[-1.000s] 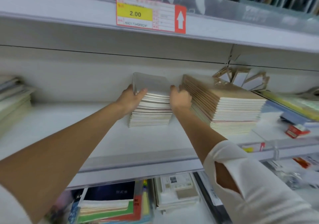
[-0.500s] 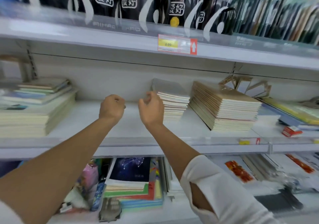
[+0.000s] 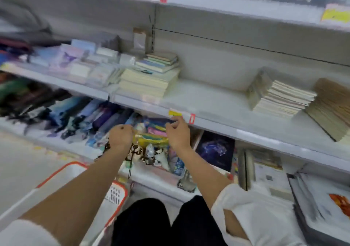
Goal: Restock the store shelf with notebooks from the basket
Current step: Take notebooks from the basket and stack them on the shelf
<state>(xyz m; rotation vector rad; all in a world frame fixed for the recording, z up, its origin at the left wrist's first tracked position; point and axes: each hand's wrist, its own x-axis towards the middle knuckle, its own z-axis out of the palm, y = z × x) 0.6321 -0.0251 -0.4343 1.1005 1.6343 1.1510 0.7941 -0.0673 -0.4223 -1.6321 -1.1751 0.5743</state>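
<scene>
A stack of pale notebooks (image 3: 278, 97) lies on the white shelf (image 3: 208, 101), far right of my hands. Beside it on the right leans a brown-covered notebook stack (image 3: 331, 109). My left hand (image 3: 120, 136) hangs in front of the lower shelf with fingers curled and nothing in it. My right hand (image 3: 177, 133) is just below the shelf's front rail, fingers loosely bent, holding nothing. The white basket with an orange rim (image 3: 79, 171) stands on the floor at lower left, partly behind my left forearm. Its inside is not visible.
A taller pile of cream notebooks (image 3: 149, 77) sits on the same shelf at the middle left, with small packs (image 3: 79, 63) further left. The lower shelf holds pencil cases (image 3: 85, 116), keychains (image 3: 147, 152) and a dark starry notebook (image 3: 216, 149). My dark trousers (image 3: 164, 225) fill the bottom.
Both hands have let go of the pale notebook stack and pulled back and down. The view has swung left and downward, bringing the basket into sight.
</scene>
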